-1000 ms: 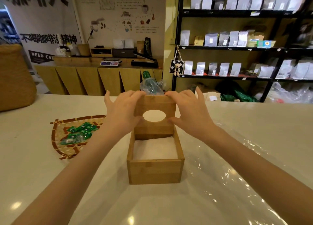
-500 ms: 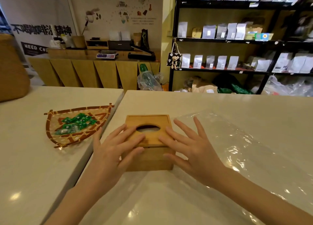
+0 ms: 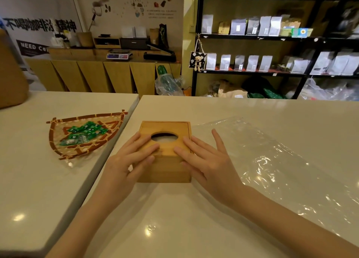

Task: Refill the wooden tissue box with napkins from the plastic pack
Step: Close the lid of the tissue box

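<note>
The wooden tissue box stands on the white counter right in front of me, its sliding lid in place. White napkins show through the lid's oval hole. My left hand lies flat on the lid's near left part, fingers spread and reaching down the box's left side. My right hand lies flat on the near right part, fingers apart. The clear plastic pack lies flattened on the counter to the right of the box, and I see no napkins in it.
A woven fan-shaped basket holding green wrapped sweets sits on the adjoining counter at the left. A gap runs between the two counters. A brown woven object stands far left. Shelves with pouches fill the back right.
One second ago the lid was half slid over the open box of napkins. It has since slid shut, and both hands have moved from its far end to lie flat on top.
</note>
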{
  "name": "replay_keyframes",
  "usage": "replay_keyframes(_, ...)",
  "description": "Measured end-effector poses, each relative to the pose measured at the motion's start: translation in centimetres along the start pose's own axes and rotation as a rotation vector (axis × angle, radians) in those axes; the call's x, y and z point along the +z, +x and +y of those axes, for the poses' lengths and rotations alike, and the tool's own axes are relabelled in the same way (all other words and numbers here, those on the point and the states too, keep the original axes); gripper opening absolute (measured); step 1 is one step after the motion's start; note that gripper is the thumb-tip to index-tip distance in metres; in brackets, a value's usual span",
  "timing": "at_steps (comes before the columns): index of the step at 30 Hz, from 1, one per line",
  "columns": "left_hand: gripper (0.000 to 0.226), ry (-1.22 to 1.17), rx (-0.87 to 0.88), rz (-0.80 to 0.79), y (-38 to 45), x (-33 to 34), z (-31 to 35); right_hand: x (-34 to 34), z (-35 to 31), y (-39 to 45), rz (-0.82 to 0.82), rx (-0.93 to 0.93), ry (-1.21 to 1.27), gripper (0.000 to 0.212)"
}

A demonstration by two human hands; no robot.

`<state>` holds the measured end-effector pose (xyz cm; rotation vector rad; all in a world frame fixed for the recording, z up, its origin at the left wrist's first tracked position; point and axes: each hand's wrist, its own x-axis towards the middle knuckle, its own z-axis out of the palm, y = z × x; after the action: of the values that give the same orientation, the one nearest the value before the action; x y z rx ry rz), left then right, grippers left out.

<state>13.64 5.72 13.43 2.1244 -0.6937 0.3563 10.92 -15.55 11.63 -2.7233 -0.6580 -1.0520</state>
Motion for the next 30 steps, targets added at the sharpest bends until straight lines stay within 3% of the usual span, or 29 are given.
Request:
replay_keyframes(5,0.028,0.075,0.015,0.049,-0.3,0.2,1.5,-1.9,0.7,-0.2,-0.097,0.075,0.152,0.044)
replay_keyframes(9,0.033,0.113,0.248,0.183,-0.8,2.1,5.8,-5.8,5.5,-1.5,-0.182,0.471,0.171,0.038)
replay_keyframes(12,0.029,-0.007,0.266,0.006,-1.2,5.7,8.7,-7.3,11.1,-3.8,-0.398,0.771,-0.011,0.038)
replay_keyframes(14,0.039,-0.001,0.189,-0.122,-1.2,8.6,9.4,-7.3,13.6,-5.5,-0.486,0.881,-0.147,0.045)
replay_keyframes(17,0.079,0.305,0.058,-0.367,-0.6,12.2,9.3,-6.7,15.6,-7.4,-0.532,0.953,-0.233,0.047)
replay_keyframes(19,0.082,0.575,-0.072,-0.500,-0.3,13.7,9.0,-6.6,16.2,-8.1,-0.554,0.998,-0.251,0.050)
replay_keyframes(25,0.074,0.685,-0.188,-0.517,0.1,15.5,8.8,-6.9,17.4,-8.6,-0.576,1.051,-0.150,0.059)
replay_keyframes(30,0.062,0.518,-0.218,-0.537,1.3,15.1,8.2,-6.8,18.4,-8.2,-0.394,1.196,0.139,0.065)
